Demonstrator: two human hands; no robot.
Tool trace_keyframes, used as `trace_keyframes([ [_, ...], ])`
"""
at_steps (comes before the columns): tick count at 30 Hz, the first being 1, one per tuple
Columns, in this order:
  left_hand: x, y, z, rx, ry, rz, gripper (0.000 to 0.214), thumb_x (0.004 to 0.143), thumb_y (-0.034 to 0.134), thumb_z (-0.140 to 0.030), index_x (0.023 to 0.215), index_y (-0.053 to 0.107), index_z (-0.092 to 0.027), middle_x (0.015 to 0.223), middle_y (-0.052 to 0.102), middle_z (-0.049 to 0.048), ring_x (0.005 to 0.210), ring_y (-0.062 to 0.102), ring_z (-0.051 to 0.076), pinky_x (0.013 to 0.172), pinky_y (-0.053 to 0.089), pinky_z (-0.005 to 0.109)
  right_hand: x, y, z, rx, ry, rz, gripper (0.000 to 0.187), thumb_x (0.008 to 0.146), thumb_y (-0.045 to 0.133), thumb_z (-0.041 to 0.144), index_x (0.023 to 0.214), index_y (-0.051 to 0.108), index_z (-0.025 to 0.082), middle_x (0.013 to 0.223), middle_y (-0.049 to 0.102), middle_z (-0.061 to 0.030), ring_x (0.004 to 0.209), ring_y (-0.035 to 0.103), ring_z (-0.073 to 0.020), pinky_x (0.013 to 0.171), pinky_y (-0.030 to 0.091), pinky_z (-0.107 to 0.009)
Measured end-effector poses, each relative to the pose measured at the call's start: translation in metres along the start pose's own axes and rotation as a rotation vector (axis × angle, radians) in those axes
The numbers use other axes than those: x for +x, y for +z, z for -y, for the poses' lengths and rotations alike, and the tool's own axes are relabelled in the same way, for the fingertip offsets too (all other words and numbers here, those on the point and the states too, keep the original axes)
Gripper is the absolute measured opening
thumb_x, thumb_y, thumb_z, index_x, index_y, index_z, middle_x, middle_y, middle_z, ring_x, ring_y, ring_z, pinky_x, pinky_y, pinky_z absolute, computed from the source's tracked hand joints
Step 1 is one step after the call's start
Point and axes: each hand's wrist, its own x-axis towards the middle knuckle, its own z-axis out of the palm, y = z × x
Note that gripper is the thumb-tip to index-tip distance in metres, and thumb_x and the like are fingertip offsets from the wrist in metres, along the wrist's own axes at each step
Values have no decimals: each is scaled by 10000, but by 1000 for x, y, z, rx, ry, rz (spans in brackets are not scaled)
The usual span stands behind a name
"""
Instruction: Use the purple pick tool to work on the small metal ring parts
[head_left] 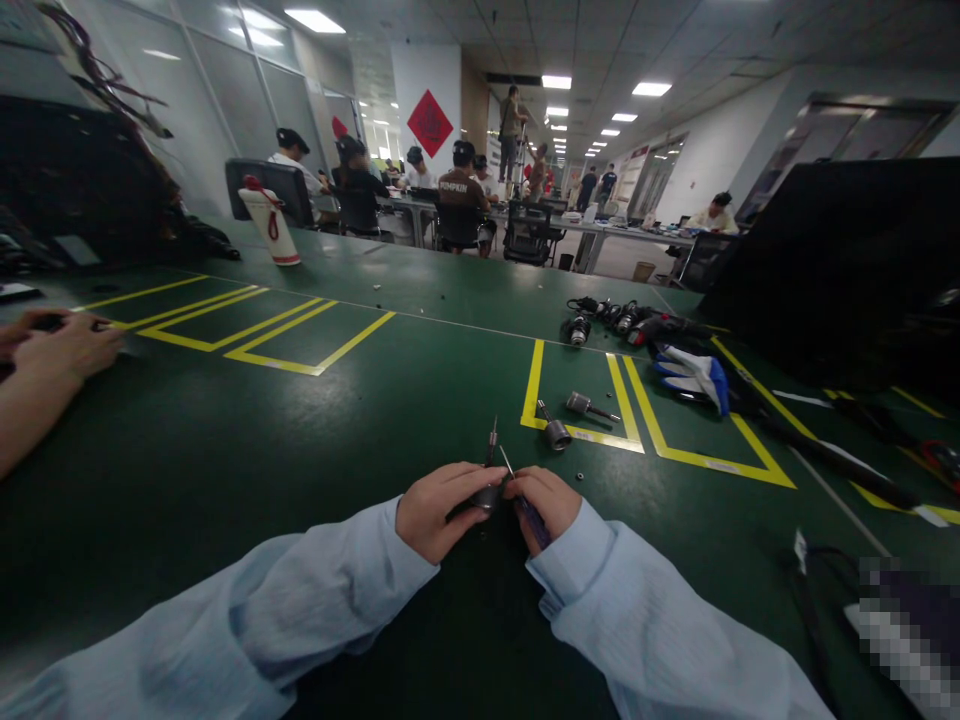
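My left hand [439, 510] is closed round a grey hole saw [487, 497], its thin centre bit pointing up and away from me. My right hand [547, 503] grips a screwdriver [532, 522] with a dark purplish handle. The slim metal shaft slants up to the left, close beside the hole saw; whether its tip touches is unclear. Just beyond my hands, two more hole saws lie on the green table: one with its cup toward me [557, 434], the other on its side [579, 402]. A small nut-like metal piece [579, 477] rests near my right hand.
Yellow tape outlines [534, 385] mark the table [360, 430]. At right lie a blue-white glove [694, 375], black corded tools [626, 318] and a black monitor [847, 280]. Another person's hands [64, 345] work at far left. A white cup-shaped container [271, 225] stands at the back left.
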Motion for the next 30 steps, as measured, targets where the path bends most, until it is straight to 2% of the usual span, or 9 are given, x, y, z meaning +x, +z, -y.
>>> trace_keyframes([
  [6,0,0,7,169,192,-29,371,778,431,-107,1142,469,-168,1049,592,86,1022,514,173,879,434,338,3,-8,12,47,133,-358,140,773,445,210,808,578,181,709,633,-58,668,581,-161,631,462,-292],
  [8,1,0,7,193,268,10,345,782,410,-79,1110,493,-150,1026,605,92,1016,521,169,898,423,335,3,-13,16,148,257,-440,168,775,458,271,698,579,183,577,607,-27,544,564,-142,541,451,-271],
  [10,1,1,7,182,275,37,326,779,408,-66,1075,519,-148,1014,613,92,1005,528,169,905,419,339,3,-16,19,274,435,-497,263,779,461,343,592,551,181,441,534,9,410,502,-114,431,408,-237],
  [12,1,1,6,131,183,6,324,764,438,-79,1065,529,-158,1024,608,91,1008,527,183,901,423,360,4,-19,22,416,590,-543,342,781,458,402,526,511,180,357,453,42,316,421,-81,344,343,-203],
  [14,1,0,7,11,2,-67,331,737,488,-107,1060,533,-170,1030,599,86,992,536,194,863,453,368,6,-20,26,547,667,-569,391,775,460,440,484,472,180,320,401,63,269,361,-56,294,281,-179],
  [17,4,-1,9,-285,-309,-205,321,693,558,-154,1014,550,-164,1003,603,80,932,572,190,806,491,357,9,-17,31,673,695,-538,427,739,490,490,450,450,177,303,381,72,251,339,-41,276,257,-164],
  [20,9,-2,10,-558,-514,-343,320,661,599,-201,972,573,-134,954,627,80,855,606,184,802,491,369,11,-13,36,738,708,-441,429,707,515,514,456,464,170,301,402,68,255,353,-39,288,277,-158],
  [25,14,-4,5,-844,-714,-467,372,594,659,-247,943,606,-127,925,651,78,850,610,198,729,522,345,8,-5,38,774,682,-331,421,705,506,529,488,474,170,316,422,65,273,362,-40,310,289,-158],
  [30,16,-6,-5,-966,-767,-493,336,545,702,-241,858,643,-135,874,667,58,829,615,190,681,534,299,5,1,35,694,667,-264,435,704,475,557,500,486,173,327,430,54,283,374,-52,316,291,-170],
])
